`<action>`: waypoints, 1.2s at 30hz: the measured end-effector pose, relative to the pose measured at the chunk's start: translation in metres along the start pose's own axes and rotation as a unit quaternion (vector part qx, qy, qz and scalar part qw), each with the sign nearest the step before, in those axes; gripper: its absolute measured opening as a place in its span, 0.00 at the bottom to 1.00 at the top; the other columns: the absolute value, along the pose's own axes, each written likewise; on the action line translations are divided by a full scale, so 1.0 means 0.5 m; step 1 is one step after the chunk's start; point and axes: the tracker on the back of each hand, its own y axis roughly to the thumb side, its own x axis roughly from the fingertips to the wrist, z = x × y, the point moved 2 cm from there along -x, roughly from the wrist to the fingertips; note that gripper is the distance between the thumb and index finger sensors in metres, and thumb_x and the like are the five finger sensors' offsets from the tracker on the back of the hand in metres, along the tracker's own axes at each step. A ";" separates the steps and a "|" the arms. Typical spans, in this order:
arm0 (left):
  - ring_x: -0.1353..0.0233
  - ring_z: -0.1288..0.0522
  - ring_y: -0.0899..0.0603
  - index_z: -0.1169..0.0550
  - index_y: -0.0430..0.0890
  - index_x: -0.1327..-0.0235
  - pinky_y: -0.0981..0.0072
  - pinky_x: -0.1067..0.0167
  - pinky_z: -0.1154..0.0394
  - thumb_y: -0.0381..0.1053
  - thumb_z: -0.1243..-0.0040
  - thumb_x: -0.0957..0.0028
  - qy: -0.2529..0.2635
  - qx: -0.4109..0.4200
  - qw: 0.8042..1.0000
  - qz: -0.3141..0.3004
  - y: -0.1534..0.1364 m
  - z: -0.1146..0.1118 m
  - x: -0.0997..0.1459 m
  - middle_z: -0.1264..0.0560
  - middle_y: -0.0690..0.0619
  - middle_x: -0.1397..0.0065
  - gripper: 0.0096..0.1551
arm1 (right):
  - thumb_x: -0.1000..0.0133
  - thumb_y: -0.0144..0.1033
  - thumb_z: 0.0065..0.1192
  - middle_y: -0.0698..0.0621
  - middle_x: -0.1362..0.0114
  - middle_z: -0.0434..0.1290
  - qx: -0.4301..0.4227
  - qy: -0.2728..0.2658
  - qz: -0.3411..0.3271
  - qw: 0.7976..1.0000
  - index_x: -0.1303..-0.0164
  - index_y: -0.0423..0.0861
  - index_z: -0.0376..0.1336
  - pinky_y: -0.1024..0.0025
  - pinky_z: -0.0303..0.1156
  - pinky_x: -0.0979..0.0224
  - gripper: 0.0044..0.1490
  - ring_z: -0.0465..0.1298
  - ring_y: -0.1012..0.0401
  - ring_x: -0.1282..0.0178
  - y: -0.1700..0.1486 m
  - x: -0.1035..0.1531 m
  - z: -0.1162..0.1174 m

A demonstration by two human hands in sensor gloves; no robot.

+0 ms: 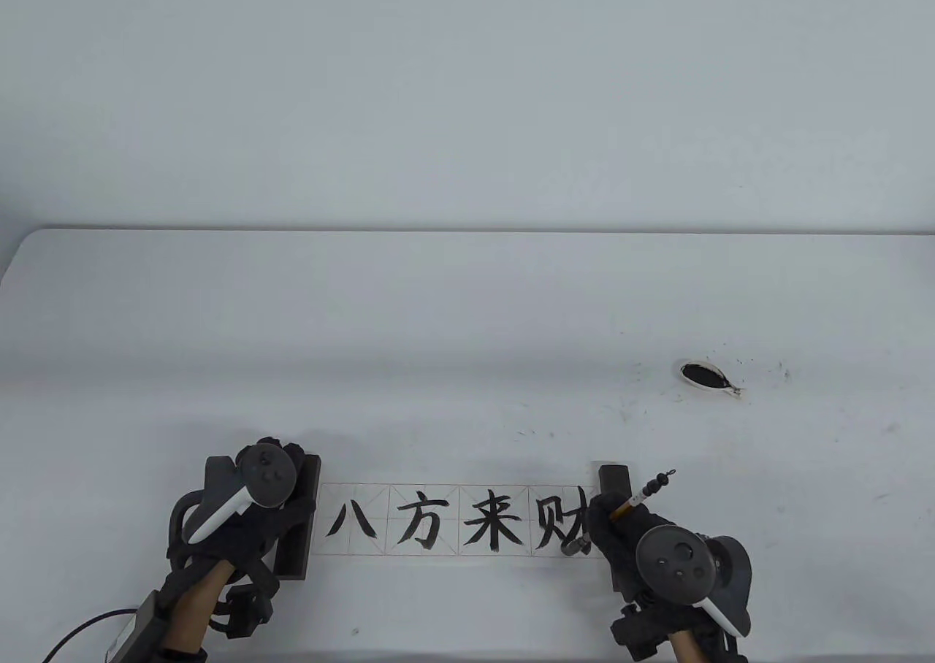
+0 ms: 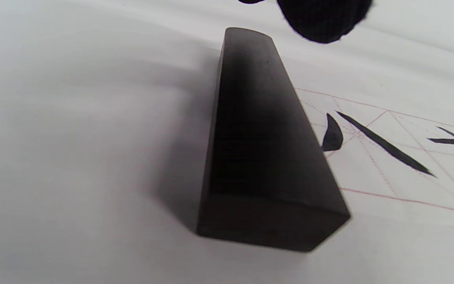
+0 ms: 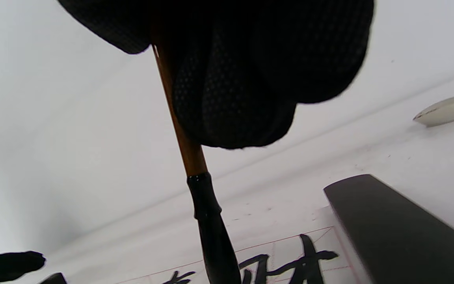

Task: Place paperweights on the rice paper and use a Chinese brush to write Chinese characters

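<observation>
Table: a white table (image 1: 467, 312) with a plain pale wall behind it; small ink specks lie around the dish.
Left hand: the black-gloved left hand (image 1: 241, 510) at 7 o'clock lies on the dark rectangular left paperweight (image 2: 258, 150); from the table view I cannot tell how its fingers lie, and the left wrist view shows only one fingertip (image 2: 323, 19) hanging above the block's far end.
Right hand: the black-gloved right hand (image 1: 628, 539) at 5 o'clock has its fingers curled round the brown bamboo-handled Chinese brush (image 3: 195, 173), the handle tilted toward 1 o'clock and the black tuft pointing down at the paper.
Paper: the red-gridded strip of white rice paper (image 1: 460, 520) lies between the hands, bearing four black characters.
Right paperweight: the dark right paperweight (image 3: 400, 228) sits on the strip's right end, just beside the last character.
Dish: a small white oval ink dish (image 1: 705, 377) of black ink sits at 2 o'clock, well apart from the paper.
</observation>
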 end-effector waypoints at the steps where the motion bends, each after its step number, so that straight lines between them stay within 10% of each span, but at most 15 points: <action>1: 0.10 0.65 0.35 0.60 0.57 0.13 0.43 0.19 0.70 0.63 0.53 0.44 0.001 0.000 1.000 0.000 0.000 0.001 0.000 0.66 0.48 0.09 0.51 | 0.39 0.45 0.54 0.44 0.54 0.83 -0.015 -0.002 0.000 1.000 0.48 0.39 0.71 0.67 0.80 0.58 0.25 0.84 0.56 0.61 -0.001 0.000 -0.002; 36: 0.10 0.66 0.35 0.61 0.58 0.13 0.44 0.19 0.71 0.63 0.54 0.44 0.051 0.001 0.998 0.022 -0.014 0.027 0.014 0.66 0.49 0.09 0.51 | 0.42 0.44 0.61 0.46 0.60 0.85 -0.041 -0.161 -0.061 0.984 0.47 0.33 0.72 0.72 0.82 0.64 0.29 0.86 0.59 0.67 0.016 0.020 -0.045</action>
